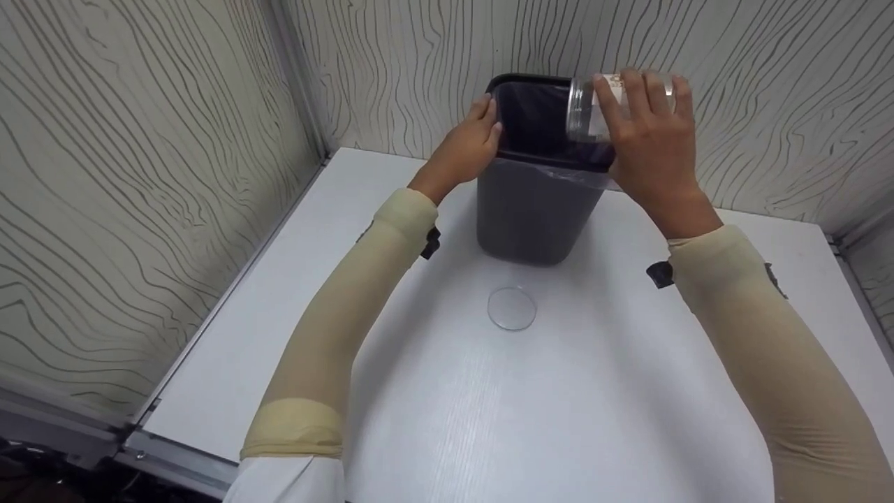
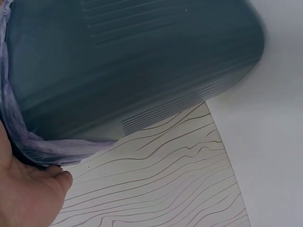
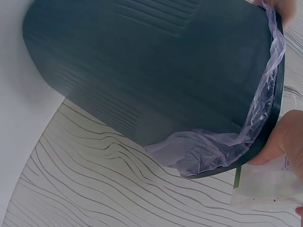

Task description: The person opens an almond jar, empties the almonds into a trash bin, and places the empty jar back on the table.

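Observation:
A dark grey trash bin [image 1: 534, 216] stands upright at the back of the white table, its black rim lined with a thin purplish bag [image 3: 199, 149]. My left hand [image 1: 466, 148] grips the rim on the left side. In my right hand [image 1: 656, 150] is a clear jar [image 1: 584, 112] with a printed label, held on its side above the bin's right edge. Its mouth points left over the opening. The right wrist view shows the jar's base end [image 3: 265, 194] with small dark specks in it. What lies inside the bin is hidden in shadow.
A transparent round disc [image 1: 512, 309] lies flat on the white table [image 1: 447, 419] in front of the bin. Wood-patterned panels [image 1: 391, 63] rise close behind the bin and along the left side. A metal frame edge [image 1: 181, 461] borders the table at lower left.

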Demonstrator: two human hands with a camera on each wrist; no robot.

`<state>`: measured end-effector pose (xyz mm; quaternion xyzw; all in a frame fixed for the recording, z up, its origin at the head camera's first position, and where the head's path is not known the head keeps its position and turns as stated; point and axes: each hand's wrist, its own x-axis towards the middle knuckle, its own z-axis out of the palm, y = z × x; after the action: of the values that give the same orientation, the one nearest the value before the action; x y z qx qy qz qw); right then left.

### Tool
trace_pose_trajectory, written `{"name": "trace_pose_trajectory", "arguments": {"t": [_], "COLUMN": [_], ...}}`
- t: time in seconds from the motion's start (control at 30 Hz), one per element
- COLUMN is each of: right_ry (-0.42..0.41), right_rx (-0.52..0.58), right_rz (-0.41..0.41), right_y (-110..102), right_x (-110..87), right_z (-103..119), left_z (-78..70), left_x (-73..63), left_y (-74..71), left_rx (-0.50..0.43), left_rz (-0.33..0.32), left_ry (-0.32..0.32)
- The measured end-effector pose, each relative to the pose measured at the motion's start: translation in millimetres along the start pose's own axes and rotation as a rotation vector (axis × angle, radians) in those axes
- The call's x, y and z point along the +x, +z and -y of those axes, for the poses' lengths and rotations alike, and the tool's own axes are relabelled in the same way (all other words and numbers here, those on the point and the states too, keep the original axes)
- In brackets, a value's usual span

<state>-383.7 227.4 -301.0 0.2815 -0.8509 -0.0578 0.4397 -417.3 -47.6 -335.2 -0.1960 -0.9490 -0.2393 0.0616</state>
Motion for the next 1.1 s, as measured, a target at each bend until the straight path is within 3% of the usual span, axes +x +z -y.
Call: {"name": "trace_pose_trajectory", "arguments": {"t": [0.4,0.7,1.1], "right_ry": [0.119,0.237,0.330], "right_rx": [0.076,0.147,0.213], "right_rz": [-0.040,-0.119,-0.170], "right_y": [-9.0,-17.1,-27.6], "right_x": [-8.8,-15.2,-27.7], "right_z": [2.9,9.7,12.7], "left_z": [-2.2,-0.3,-1.1], "left_x": [2.1,1.6,1.4], "left_y": [0.0,0.7,0.8], "left_rx": [0.013,0.015,0.009], "left_rz": [0.011,-0.007,-0.004], "left_ry": [-0.001,0.007,-0.007]}}
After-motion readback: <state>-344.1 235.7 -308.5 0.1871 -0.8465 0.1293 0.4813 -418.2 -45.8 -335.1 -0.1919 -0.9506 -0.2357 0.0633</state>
